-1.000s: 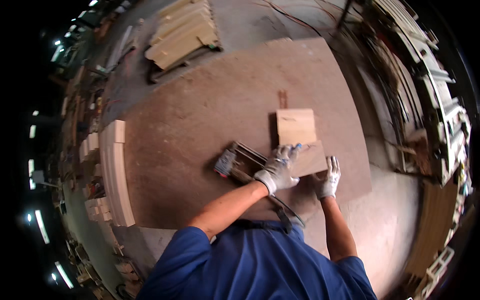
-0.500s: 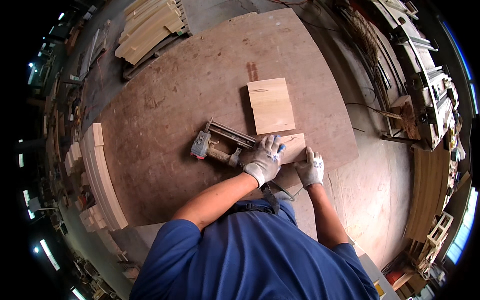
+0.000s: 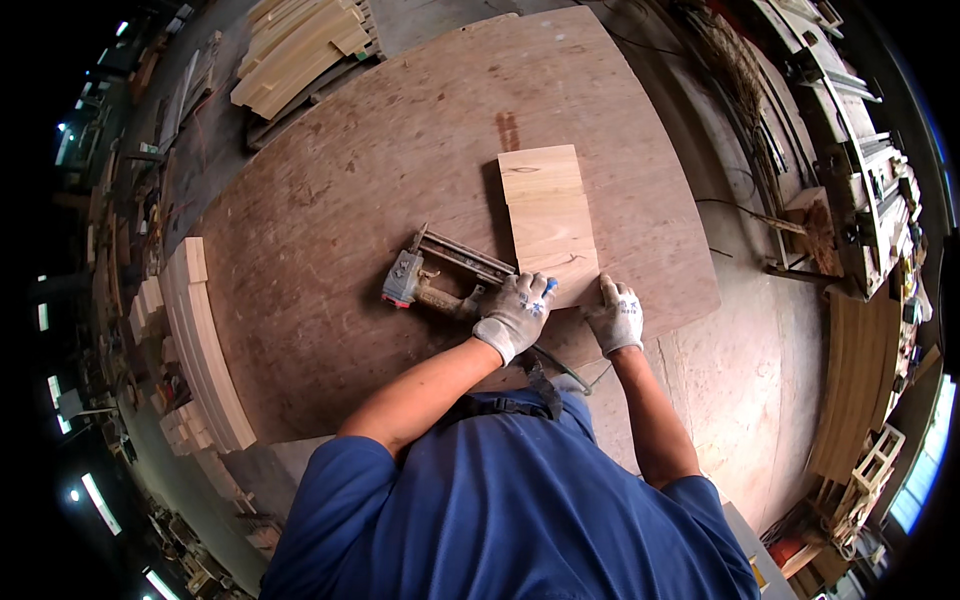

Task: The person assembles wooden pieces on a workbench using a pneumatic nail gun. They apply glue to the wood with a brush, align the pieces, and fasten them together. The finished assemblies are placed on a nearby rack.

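Observation:
Three pale wooden boards lie in a column on the big plywood tabletop. The nearest board (image 3: 570, 279) is pushed up against the middle board (image 3: 552, 222), beyond which lies the far board (image 3: 540, 172). Both my hands wear whitish work gloves. My left hand (image 3: 520, 308) grips the nearest board at its left near corner, fingers bent over the edge. On the opposite side, my right hand (image 3: 615, 314) holds that board's right near corner with its fingertips. Left of the boards, a nail gun (image 3: 438, 276) lies on its side, its magazine reaching close to my left hand.
The plywood tabletop (image 3: 320, 260) carries long wooden strips (image 3: 208, 350) along its left edge. A pile of lumber (image 3: 300, 55) stands beyond the far left. To the right are a brush-like broom (image 3: 818, 240), metal racking (image 3: 850, 130) and curved boards (image 3: 850, 380). A hose (image 3: 565, 370) runs near my waist.
The nearest board has been turned straight and moved away from me until it meets the middle board. Both hands moved slightly left with it.

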{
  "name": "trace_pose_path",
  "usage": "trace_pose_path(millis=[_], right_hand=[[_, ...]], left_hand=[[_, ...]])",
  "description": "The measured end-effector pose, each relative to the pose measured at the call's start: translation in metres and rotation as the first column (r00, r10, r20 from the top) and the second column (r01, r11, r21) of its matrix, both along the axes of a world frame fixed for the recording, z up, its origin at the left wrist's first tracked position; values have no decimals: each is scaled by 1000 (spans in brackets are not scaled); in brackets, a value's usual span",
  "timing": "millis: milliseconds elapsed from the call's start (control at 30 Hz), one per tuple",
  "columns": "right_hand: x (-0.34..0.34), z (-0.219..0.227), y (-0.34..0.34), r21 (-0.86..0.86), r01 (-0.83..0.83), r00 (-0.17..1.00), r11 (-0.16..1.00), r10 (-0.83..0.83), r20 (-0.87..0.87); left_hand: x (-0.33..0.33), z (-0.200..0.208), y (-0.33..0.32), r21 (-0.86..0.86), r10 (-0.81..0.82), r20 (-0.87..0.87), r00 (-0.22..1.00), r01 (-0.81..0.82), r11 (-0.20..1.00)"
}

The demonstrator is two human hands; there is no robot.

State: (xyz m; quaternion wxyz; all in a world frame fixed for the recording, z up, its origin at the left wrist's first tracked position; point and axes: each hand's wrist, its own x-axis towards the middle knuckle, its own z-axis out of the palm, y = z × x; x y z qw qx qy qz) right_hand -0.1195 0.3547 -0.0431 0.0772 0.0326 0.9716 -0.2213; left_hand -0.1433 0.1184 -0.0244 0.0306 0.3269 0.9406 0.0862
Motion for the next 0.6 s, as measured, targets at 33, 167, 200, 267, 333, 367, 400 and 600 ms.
trace_pose_path(millis=[33, 167, 200, 267, 333, 367, 400, 600], right_hand=[[0, -2, 1, -2, 1, 1000, 1000, -1, 4], [1, -3, 2, 0, -14, 1000, 1000, 14, -19], [1, -2, 1, 2, -12, 1000, 1000, 12, -14], [2, -4, 1, 4, 0, 1000, 1000, 0, -13], [5, -10, 3, 4, 18, 1000, 1000, -18, -23], [3, -10, 2, -4, 14, 999, 1000, -14, -34], [3, -10, 0, -12, 16, 999, 1000, -16, -43], [4, -10, -3, -81, 39, 998, 996, -42, -37]], left_hand=[[0, 0, 0, -5, 2, -6, 1000, -2, 1000], [1, -2, 1, 6, 24, 2, 1000, -24, 1000], [1, -4, 1, 13, 36, 20, 999, -36, 999], [0, -3, 4, 27, 52, 57, 997, -54, 998], [1, 5, -4, 94, 37, 156, 987, -52, 994], [0, 14, -11, 126, 33, 198, 980, -59, 990], [6, 21, -20, 106, 73, 208, 975, -97, 990], [34, 24, -101, 96, 322, 142, 936, -337, 937]])
